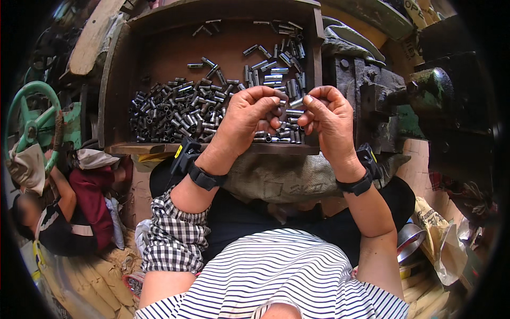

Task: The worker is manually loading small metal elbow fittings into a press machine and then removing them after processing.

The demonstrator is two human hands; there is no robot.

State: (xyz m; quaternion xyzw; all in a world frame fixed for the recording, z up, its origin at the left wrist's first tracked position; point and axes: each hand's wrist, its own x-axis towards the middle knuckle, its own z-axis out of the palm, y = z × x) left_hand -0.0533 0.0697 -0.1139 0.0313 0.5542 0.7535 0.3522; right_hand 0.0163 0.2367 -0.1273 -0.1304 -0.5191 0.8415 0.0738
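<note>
Fingers of the right hand clamp a metal tube above the near right of the wooden tray; the left hand's grip, I cannot tell. Best pinch lightly, low.

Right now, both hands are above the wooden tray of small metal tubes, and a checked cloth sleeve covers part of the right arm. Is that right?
Not quite: the head view shows the checked cloth sleeve on the left arm. The left hand and right hand are indeed above the wooden tray of small metal tubes.
</note>
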